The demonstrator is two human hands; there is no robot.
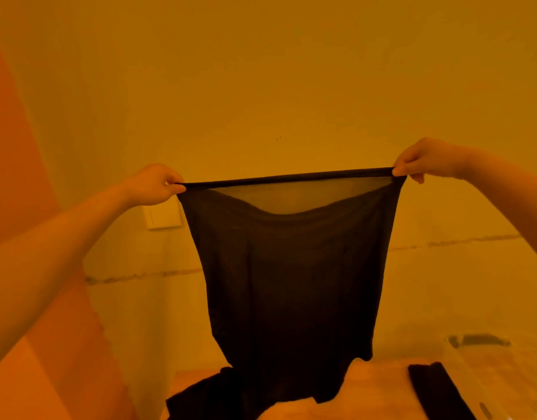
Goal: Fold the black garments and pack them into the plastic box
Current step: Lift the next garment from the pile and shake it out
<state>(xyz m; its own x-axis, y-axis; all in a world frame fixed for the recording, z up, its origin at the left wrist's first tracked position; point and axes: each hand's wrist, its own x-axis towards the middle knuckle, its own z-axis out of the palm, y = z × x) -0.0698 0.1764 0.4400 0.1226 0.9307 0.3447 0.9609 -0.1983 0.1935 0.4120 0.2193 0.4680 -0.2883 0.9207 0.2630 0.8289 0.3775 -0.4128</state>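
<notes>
A sheer black garment (291, 268) hangs stretched in the air before a wall, the left hand (158, 184) and right hand (421, 159) each pinching one end of its top hem, its lower edge trailing onto the surface below.

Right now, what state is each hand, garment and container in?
Left hand: pinching one end of the garment's top edge.
Right hand: pinching the other end.
Black garment: held up, stretched wide, unfolded.
Folded black garment: lying flat at lower right.
Plastic box: open, no lid on.
</notes>
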